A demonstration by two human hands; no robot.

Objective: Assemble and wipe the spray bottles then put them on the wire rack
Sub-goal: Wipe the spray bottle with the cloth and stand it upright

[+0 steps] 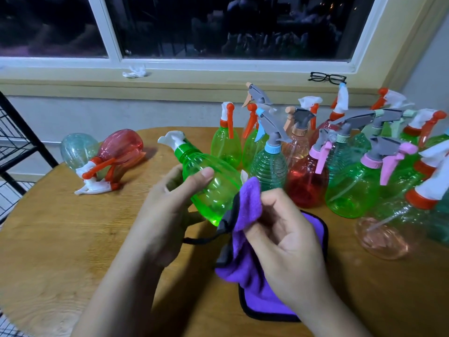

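My left hand [167, 205] grips a green spray bottle [209, 181] around its body, tilted with its white trigger head [171, 139] and green collar pointing up and left. My right hand [284, 237] holds a purple cloth with black trim [247, 210], and the cloth's upper fold touches the bottle's lower right side. The rest of the cloth hangs down onto the round wooden table [73, 239]. A black wire rack [17, 142] shows at the left edge.
Two bottles, one clear [77, 149] and one red [124, 144], lie on their sides at the table's back left with orange and white trigger heads. Several upright spray bottles [340, 171] crowd the back right. Glasses [326, 77] and crumpled tissue [134, 71] rest on the window sill.
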